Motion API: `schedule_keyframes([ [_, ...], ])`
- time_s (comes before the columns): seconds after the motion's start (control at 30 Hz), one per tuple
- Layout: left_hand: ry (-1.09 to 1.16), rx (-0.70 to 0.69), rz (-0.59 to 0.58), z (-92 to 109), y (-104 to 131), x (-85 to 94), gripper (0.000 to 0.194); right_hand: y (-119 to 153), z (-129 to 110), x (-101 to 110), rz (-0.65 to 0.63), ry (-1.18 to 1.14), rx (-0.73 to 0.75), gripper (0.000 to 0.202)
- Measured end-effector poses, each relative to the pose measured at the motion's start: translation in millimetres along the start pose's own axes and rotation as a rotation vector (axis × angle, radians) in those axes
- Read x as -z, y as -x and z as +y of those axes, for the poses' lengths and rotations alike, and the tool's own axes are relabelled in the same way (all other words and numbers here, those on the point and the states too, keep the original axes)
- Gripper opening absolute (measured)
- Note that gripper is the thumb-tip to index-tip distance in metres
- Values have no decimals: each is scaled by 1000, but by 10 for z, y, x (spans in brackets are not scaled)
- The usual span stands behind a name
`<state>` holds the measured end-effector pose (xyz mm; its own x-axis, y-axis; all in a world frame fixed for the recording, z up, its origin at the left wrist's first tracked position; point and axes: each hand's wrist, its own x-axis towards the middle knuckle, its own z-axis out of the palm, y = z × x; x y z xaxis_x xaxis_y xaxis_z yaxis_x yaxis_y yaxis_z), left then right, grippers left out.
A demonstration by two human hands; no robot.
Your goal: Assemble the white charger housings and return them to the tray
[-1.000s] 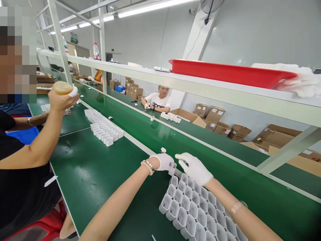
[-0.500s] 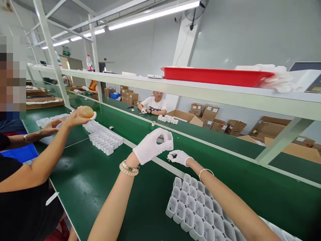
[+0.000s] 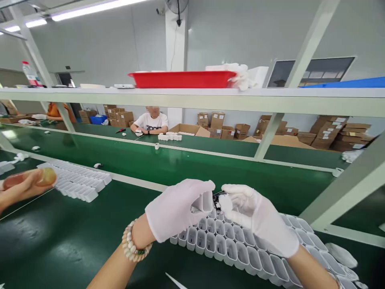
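My left hand [image 3: 176,210], in a white glove, is closed around a small white plastic housing [image 3: 206,202], its open end tilted toward the right. Facing it, my gloved right hand [image 3: 258,218] pinches a small black-and-white part [image 3: 221,202] between thumb and fingers. The part is very near the housing's mouth; whether they touch I cannot tell. Beneath both hands, rows of open white housings [image 3: 220,247] stand close together on the green table [image 3: 126,228], partly covered by my right hand and forearm.
A white shelf [image 3: 180,96] with a red tray [image 3: 183,79] runs across in front, with a slanted post [image 3: 345,188] at right. At left, a co-worker's hand [image 3: 27,186] holds a yellowish rounded thing beside more white housings [image 3: 81,178]. Another person [image 3: 152,121] sits opposite.
The view has swung right. My right hand has brought the small part from over the green strip up to the housing in my left hand. The co-worker's hand is lower.
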<state>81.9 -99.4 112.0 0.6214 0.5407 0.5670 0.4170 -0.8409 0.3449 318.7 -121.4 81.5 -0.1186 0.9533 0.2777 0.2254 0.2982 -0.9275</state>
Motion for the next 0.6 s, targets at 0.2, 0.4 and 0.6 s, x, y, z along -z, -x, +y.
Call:
schedule_keyframes([
  [0.2, -102, -34, 27, 88, 79, -19, 47, 143, -22, -159, -9, -40, 10, 44],
  [0.4, -226, -47, -12, 138, 73, 15, 54, 192, -58, -115, 1, 42, 18, 37],
  [0.6, -307, -114, -25, 131, 99, -45, 74, 236, -168, -156, 25, 269, 193, 32],
])
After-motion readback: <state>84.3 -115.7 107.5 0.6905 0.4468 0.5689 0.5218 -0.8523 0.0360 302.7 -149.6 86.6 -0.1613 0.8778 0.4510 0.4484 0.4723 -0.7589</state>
